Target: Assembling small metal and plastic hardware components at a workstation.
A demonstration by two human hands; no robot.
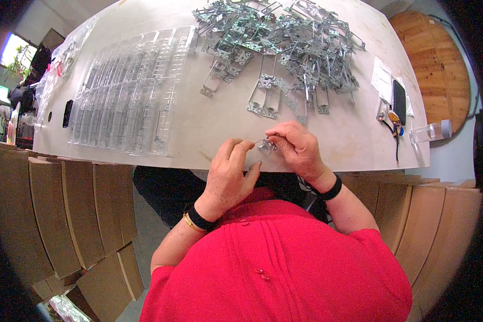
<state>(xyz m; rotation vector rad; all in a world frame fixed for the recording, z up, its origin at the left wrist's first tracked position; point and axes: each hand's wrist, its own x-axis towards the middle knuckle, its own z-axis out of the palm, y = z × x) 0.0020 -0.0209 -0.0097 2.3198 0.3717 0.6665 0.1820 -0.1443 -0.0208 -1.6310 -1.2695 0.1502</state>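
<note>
Above the table's near edge, my right hand (299,151) pinches a small silvery metal bracket (266,145) between thumb and fingers. My left hand (229,170) is just left of it, fingers bent and thumb apart; its fingertips are close to the bracket's left end, and I cannot tell if they touch it. A heap of similar metal brackets with thin rods (284,40) covers the far middle of the table. On the left lies a clear plastic tray (173,107), its long compartments holding metal parts.
At the right of the white table (198,126) lie a dark phone (399,98), white paper (381,79), small tools (394,119) and a clear bottle with a grey cap (430,132). Cardboard boxes (83,209) stand along the near side. A round wooden board (434,64) stands beyond the right edge.
</note>
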